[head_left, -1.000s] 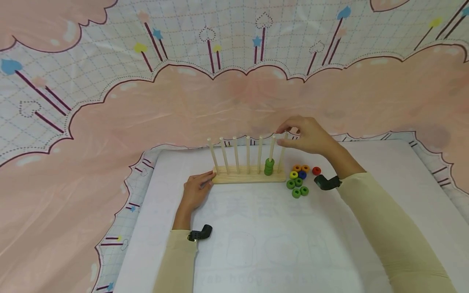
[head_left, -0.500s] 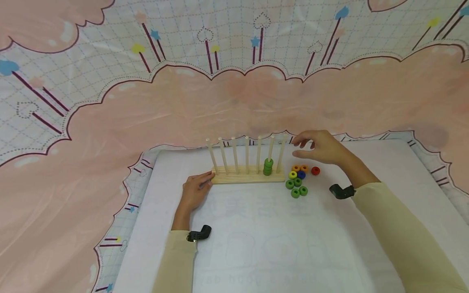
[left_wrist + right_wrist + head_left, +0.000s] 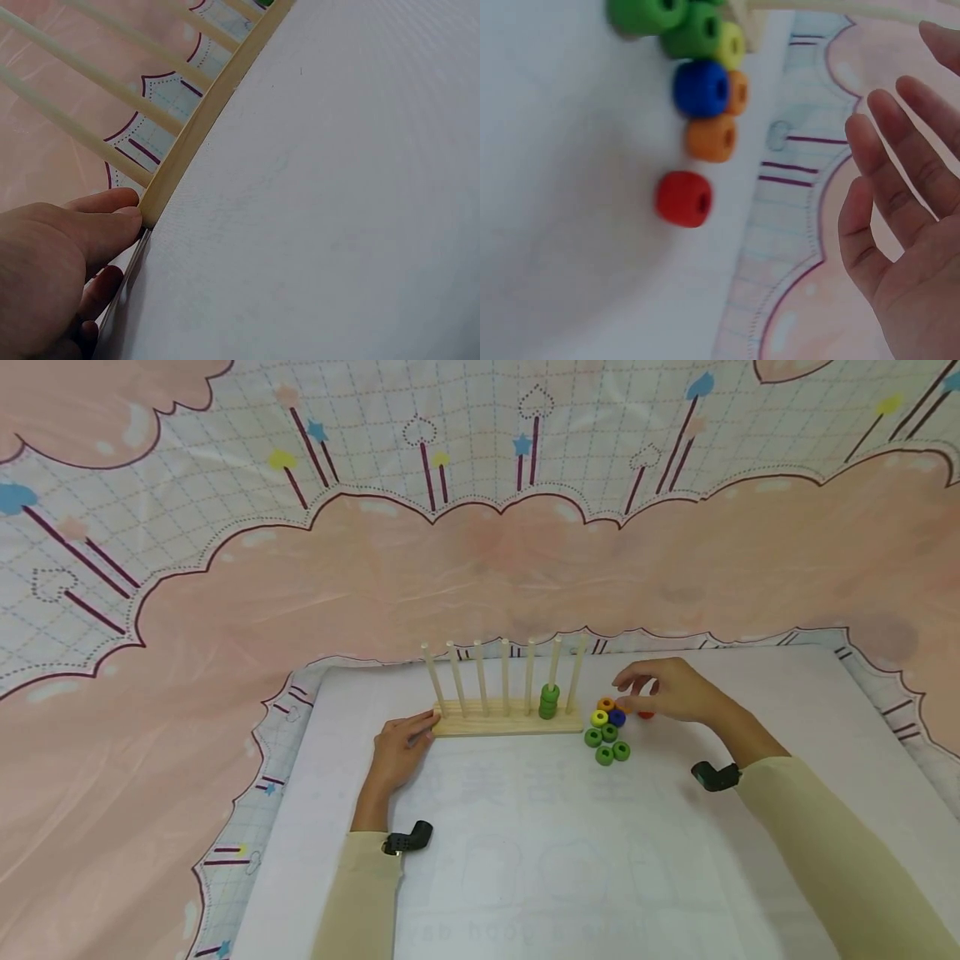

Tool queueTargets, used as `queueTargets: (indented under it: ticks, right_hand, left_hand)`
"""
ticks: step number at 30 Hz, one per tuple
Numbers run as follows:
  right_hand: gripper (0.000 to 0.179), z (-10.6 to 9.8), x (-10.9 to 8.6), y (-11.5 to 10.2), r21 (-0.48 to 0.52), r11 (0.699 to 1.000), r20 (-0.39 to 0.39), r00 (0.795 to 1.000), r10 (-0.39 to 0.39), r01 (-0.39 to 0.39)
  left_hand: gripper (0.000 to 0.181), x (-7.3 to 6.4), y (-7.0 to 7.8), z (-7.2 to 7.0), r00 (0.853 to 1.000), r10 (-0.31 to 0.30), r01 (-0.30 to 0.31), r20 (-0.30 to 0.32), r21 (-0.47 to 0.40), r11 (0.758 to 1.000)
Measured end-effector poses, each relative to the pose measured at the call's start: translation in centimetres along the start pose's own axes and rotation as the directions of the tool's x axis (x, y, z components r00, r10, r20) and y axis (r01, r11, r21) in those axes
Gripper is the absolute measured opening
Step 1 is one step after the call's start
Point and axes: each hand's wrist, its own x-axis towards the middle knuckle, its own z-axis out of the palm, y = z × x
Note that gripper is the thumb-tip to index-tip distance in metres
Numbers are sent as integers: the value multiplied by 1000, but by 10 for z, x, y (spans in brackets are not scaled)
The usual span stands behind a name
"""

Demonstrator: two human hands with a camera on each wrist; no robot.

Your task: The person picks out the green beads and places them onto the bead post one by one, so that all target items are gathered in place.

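Left hand [image 3: 400, 750] pinches the peg rack [image 3: 510, 723] at its left end, likely steadying it; right hand [image 3: 671, 689], fingers apart and empty, hovers over beads [image 3: 609, 733] grouped handily right.

Dimly lit, slightly blurred red bead [image 3: 676, 199]

Right fingers [image 3: 637, 669] lower (nearer beads [image 3: 617, 718])

Room type unclear; cartoon-print cloth [image 3: 480, 577], white tabletop [image 3: 525, 843].
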Motion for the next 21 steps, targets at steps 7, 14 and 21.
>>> queueTargets:
  ticks: [7, 14, 21]
  right_hand:
    - [32, 17, -6, 19, 19, 1000, 28, 1000, 9, -9]
    - [32, 31, -8, 25, 24, 999, 64, 997, 32, -34]
    - [31, 43, -8, 34, 49, 995, 126, 989, 79, -86]
  left_hand:
    - [34, 0, 1, 0, 1000, -3, 3, 1, 0, 1000]
    - [34, 0, 1, 0, 1000, -4, 4, 1, -4, 1000]
    - [34, 0, 1, -1, 1000, 0, 0, -2, -6, 1000]
